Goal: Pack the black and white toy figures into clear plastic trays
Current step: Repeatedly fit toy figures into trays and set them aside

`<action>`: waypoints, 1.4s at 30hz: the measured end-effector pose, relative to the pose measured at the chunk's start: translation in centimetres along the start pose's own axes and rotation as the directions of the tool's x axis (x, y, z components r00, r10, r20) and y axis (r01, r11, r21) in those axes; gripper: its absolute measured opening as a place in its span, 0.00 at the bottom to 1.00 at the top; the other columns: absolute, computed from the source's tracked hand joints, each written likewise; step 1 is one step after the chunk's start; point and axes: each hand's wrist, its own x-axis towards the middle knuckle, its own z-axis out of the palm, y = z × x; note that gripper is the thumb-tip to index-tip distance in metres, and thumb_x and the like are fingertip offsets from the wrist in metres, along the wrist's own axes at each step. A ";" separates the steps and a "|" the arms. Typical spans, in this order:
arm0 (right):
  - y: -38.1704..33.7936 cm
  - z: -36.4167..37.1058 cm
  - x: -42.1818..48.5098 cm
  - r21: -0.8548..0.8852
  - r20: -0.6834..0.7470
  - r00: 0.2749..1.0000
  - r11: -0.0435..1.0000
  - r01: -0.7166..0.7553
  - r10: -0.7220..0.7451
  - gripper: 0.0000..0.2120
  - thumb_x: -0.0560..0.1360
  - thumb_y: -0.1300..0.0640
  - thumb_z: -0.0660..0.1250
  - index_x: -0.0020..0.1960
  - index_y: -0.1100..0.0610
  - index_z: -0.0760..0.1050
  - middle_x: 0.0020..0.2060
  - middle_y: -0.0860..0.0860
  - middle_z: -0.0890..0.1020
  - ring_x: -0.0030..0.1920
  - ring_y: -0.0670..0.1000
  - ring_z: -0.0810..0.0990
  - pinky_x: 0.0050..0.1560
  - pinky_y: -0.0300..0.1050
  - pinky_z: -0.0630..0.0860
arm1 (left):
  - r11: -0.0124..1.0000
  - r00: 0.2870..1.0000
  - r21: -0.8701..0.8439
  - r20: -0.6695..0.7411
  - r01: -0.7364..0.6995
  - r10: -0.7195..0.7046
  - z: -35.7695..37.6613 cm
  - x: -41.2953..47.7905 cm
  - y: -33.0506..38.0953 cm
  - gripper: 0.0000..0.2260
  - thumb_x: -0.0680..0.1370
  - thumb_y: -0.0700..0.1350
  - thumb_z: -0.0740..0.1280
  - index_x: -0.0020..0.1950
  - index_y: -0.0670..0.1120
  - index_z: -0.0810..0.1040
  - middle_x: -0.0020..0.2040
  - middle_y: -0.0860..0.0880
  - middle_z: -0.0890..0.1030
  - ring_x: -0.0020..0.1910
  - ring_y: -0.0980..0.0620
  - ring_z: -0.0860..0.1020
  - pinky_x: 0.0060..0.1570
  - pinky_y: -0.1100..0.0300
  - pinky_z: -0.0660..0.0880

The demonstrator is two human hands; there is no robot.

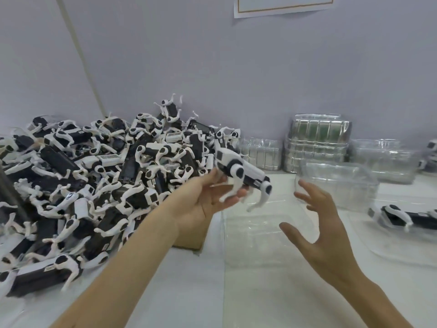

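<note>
My left hand [208, 197] holds a black and white toy figure [241, 171] by its legs, lifted above the table at centre. The figure is shaped like a four-legged robot dog with a white body and black joints. My right hand [316, 221] hovers open to the right of it, fingers spread, touching nothing. Below both hands an open clear plastic tray [257, 235] lies flat on the white table. A large heap of the same toy figures [94, 181] fills the left side. Another figure [399, 215] lies in a tray at the right.
Stacks of clear plastic trays [316, 143] stand against the back wall, with more trays [383, 159] to their right. A single raised tray [340, 183] sits behind my right hand. A piece of brown cardboard [189, 242] pokes out under the heap.
</note>
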 end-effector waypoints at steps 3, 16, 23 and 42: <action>-0.1 0.2 -0.1 0.073 0.036 0.999 0.997 0.004 -0.007 0.40 0.71 0.42 0.71 0.78 0.48 0.58 0.73 0.44 0.67 0.70 0.43 0.72 0.65 0.34 0.68 | 0.992 0.987 0.060 0.109 0.111 -0.117 0.4 0.2 -2.2 0.16 0.81 0.48 0.61 0.57 0.36 0.77 0.53 0.33 0.83 0.46 0.41 0.85 0.39 0.57 0.82; 0.2 -1.2 0.7 -0.025 -0.340 0.939 0.998 0.050 -0.055 0.11 0.79 0.52 0.68 0.60 0.53 0.78 0.52 0.49 0.80 0.51 0.43 0.79 0.52 0.37 0.76 | 0.170 0.869 0.963 0.104 -0.211 0.484 -3.3 0.9 -8.0 0.20 0.79 0.53 0.67 0.70 0.58 0.67 0.67 0.64 0.66 0.68 0.60 0.65 0.63 0.62 0.61; -0.3 -1.1 0.7 0.230 -0.363 0.921 0.972 -0.056 0.139 0.09 0.75 0.51 0.70 0.54 0.41 0.79 0.48 0.43 0.83 0.49 0.48 0.83 0.49 0.32 0.77 | 0.419 0.908 0.860 0.110 -0.292 0.405 -5.9 -0.2 -10.9 0.21 0.75 0.66 0.59 0.65 0.62 0.72 0.75 0.69 0.58 0.73 0.72 0.54 0.69 0.66 0.57; -1.7 0.4 -0.1 0.282 -0.236 0.950 0.950 -0.134 0.204 0.06 0.73 0.54 0.72 0.51 0.50 0.81 0.46 0.47 0.85 0.44 0.51 0.86 0.46 0.42 0.82 | 0.284 0.854 0.906 0.140 -0.315 0.502 -5.1 -1.7 -12.3 0.26 0.77 0.71 0.49 0.74 0.68 0.56 0.72 0.72 0.62 0.72 0.67 0.59 0.67 0.65 0.57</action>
